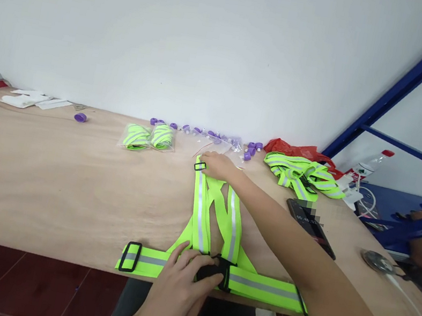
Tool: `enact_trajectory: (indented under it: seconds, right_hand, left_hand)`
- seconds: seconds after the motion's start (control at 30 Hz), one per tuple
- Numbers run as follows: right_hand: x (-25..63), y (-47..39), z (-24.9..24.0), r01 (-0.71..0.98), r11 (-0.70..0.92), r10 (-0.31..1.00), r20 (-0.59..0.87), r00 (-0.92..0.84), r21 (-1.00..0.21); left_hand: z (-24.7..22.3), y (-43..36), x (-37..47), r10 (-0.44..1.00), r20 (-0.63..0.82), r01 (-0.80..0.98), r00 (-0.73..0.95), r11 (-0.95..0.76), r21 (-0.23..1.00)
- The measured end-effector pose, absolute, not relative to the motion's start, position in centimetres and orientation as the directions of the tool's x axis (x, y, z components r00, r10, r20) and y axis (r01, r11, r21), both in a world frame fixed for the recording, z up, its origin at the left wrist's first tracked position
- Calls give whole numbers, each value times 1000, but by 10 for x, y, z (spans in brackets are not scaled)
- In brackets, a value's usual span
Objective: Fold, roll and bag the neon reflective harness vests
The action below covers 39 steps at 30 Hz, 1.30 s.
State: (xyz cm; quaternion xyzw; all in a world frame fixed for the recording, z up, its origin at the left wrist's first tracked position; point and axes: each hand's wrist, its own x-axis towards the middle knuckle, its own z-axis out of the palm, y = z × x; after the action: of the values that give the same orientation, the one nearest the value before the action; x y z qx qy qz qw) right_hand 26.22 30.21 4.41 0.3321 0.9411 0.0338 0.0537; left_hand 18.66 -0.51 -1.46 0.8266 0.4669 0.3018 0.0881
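A neon-yellow reflective vest made of grey-striped straps lies flat along the table's near edge. Its waist belt runs sideways, with a black slider at the left end. Over the belt's middle, my left hand has its thumb and index finger closed around the black buckle. My right hand reaches to the far end of the shoulder straps, fingers curled down on the strap just beside a small black slider. Those right fingertips are partly hidden.
Two bagged, rolled vests lie toward the wall, near scattered purple caps. To the right are a heap of neon straps, a red plastic bag, a phone, a bottle and a cabled round device. A blue metal frame stands beyond.
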Motion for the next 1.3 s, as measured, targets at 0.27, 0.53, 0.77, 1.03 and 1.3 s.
enact_trajectory:
  seconds: [0.27,0.53,0.77,1.03,1.3]
  right_hand:
    - [229,301,53,597,795,607,-176,-775,110]
    - [235,304,104,528,849,523,114,-844,17]
    - [246,314,35,604,796,604,92,-792,-20]
    - [250,334,14,674,735,678,64,-732,-80]
    - [253,349,-1,712,693,718,13,-696,-116]
  left_hand:
    - [-18,-5,184,814,394,729,428,-568,382]
    - [-20,-4,183,827,364,718,429,-557,417]
    - [-20,-3,184,813,383,717,438,-573,397]
    - [-20,-1,183,788,427,694,444,-604,392]
    - [-21,0,185,756,488,691,436,-629,357]
